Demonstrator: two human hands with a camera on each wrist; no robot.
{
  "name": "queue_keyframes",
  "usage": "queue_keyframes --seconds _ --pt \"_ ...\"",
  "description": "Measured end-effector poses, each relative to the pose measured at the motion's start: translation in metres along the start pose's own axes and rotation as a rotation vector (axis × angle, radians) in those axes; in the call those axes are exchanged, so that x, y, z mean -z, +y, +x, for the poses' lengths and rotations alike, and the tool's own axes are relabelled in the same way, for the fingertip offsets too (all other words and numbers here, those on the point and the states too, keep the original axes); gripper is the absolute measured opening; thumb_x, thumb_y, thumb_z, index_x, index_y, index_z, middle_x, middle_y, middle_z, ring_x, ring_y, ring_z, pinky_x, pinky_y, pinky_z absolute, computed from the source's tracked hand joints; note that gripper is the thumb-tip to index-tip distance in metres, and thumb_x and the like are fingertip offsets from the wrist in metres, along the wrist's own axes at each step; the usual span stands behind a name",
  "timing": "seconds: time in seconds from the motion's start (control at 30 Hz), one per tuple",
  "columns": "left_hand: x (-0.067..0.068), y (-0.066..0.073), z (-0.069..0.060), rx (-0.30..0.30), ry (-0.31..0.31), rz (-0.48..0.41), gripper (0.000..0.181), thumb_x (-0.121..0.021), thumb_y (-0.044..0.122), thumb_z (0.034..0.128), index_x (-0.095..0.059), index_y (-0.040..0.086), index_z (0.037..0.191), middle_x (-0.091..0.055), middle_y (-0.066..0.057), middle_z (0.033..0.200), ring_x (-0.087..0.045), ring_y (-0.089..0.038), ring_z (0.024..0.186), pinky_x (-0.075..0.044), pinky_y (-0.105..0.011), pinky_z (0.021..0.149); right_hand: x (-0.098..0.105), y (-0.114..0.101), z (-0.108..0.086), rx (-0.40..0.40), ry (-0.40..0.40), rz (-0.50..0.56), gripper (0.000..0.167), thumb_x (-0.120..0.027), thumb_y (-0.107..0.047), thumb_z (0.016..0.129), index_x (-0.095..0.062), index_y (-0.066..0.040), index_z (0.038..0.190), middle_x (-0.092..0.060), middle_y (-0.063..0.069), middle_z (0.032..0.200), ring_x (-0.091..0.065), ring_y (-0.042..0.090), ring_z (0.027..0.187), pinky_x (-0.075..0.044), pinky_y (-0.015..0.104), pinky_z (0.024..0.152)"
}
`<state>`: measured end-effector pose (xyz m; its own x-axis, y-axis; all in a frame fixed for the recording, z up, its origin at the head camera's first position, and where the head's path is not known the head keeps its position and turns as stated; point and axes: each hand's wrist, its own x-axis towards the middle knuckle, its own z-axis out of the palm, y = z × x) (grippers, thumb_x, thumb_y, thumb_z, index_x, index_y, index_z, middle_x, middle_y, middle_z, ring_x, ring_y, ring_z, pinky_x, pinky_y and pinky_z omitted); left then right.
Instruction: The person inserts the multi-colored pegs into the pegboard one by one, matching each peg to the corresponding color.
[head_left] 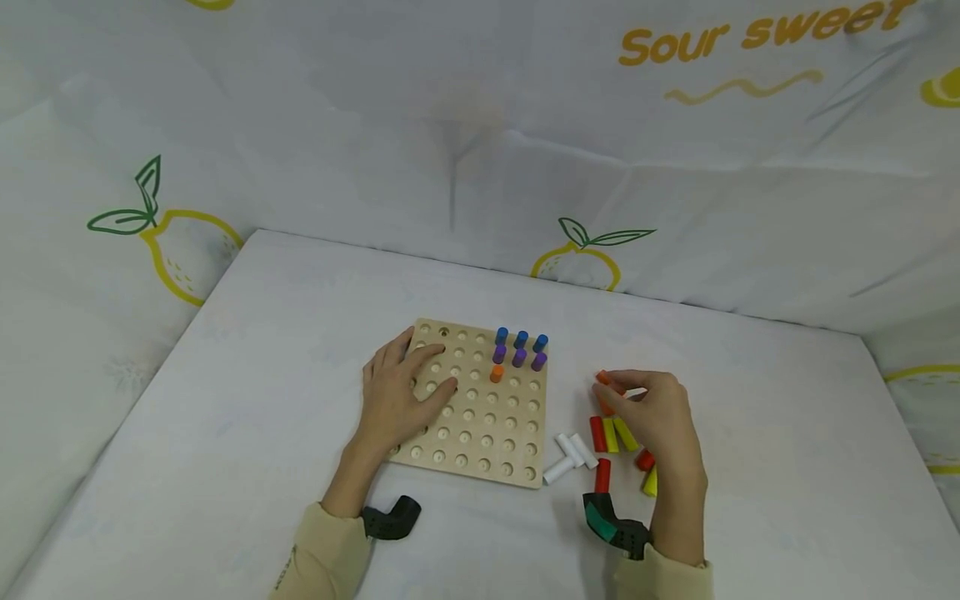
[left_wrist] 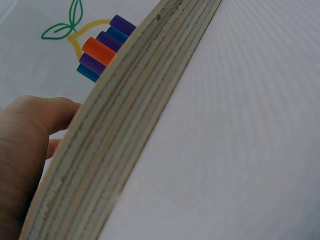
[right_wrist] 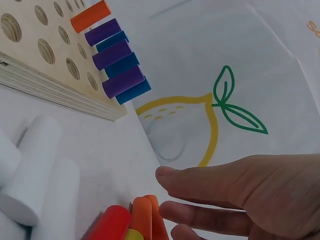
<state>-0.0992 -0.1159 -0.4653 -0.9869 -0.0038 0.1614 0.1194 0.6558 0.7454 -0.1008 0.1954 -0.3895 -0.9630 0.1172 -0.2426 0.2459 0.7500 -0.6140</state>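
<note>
A wooden pegboard [head_left: 477, 427] with rows of round holes lies on the white-covered table. My left hand [head_left: 395, 400] rests over its left side, fingers spread, thumb and index finger on the top face. In the board's far right part stand blue pegs [head_left: 521, 339], purple pegs [head_left: 519, 357] and one orange peg [head_left: 497, 374]. To the right of the board, my right hand [head_left: 660, 408] is at some loose orange pegs [right_wrist: 141, 216]. Its fingertips are close to them; the right wrist view shows a gap between thumb and index finger with nothing in it.
White pegs [head_left: 559, 470] lie beside the board's near right corner. Red pegs [head_left: 597, 434] and yellow pegs [head_left: 625, 435] are scattered below my right hand, some partly hidden by it. A white cloth [head_left: 375, 167] with lemon prints hangs behind the table.
</note>
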Motion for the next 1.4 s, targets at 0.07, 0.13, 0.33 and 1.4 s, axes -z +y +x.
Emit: queue_keyframes --seconds 0.07,0.13,0.33,1.4 --pt "0.0 0.0 0.0 0.0 0.0 0.0 0.051 -0.073 0.04 0.0866 -0.069 0.017 0.132 -0.038 -0.021 0.163 -0.031 -0.041 0.151 -0.018 -0.066 0.118 0.0 0.001 0.001 -0.015 -0.01 0.006 0.042 -0.073 -0.029 0.095 -0.072 0.0 0.125 -0.071 0.022 0.112 -0.066 0.027 0.088 -0.05 0.025 0.06" --pt "0.0 0.001 0.0 -0.002 0.0 -0.003 0.051 -0.073 0.04 0.0865 -0.069 0.017 0.132 -0.038 -0.021 0.163 -0.031 -0.041 0.151 -0.018 -0.066 0.118 0.0 0.001 0.002 -0.027 -0.02 0.012 0.043 -0.073 -0.029 0.094 -0.072 0.001 0.125 -0.072 0.02 0.108 -0.065 0.023 0.084 -0.048 0.026 0.059" --pt "0.0 0.002 0.0 -0.006 0.001 -0.007 0.05 -0.073 0.04 0.0863 -0.069 0.017 0.131 -0.038 -0.021 0.163 -0.031 -0.041 0.151 -0.018 -0.066 0.118 -0.001 0.002 0.001 -0.057 -0.03 0.02 0.043 -0.074 -0.026 0.093 -0.071 0.003 0.125 -0.072 0.018 0.104 -0.061 0.021 0.081 -0.048 0.027 0.06" --pt "0.0 0.001 0.0 0.002 0.006 0.003 0.05 -0.074 0.041 0.0855 -0.07 0.018 0.13 -0.039 -0.02 0.162 -0.032 -0.042 0.15 -0.019 -0.066 0.118 -0.019 -0.005 0.005 -0.047 -0.074 0.002 0.037 -0.079 -0.017 0.087 -0.074 0.004 0.117 -0.072 0.024 0.114 -0.064 0.028 0.094 -0.051 0.024 0.064"
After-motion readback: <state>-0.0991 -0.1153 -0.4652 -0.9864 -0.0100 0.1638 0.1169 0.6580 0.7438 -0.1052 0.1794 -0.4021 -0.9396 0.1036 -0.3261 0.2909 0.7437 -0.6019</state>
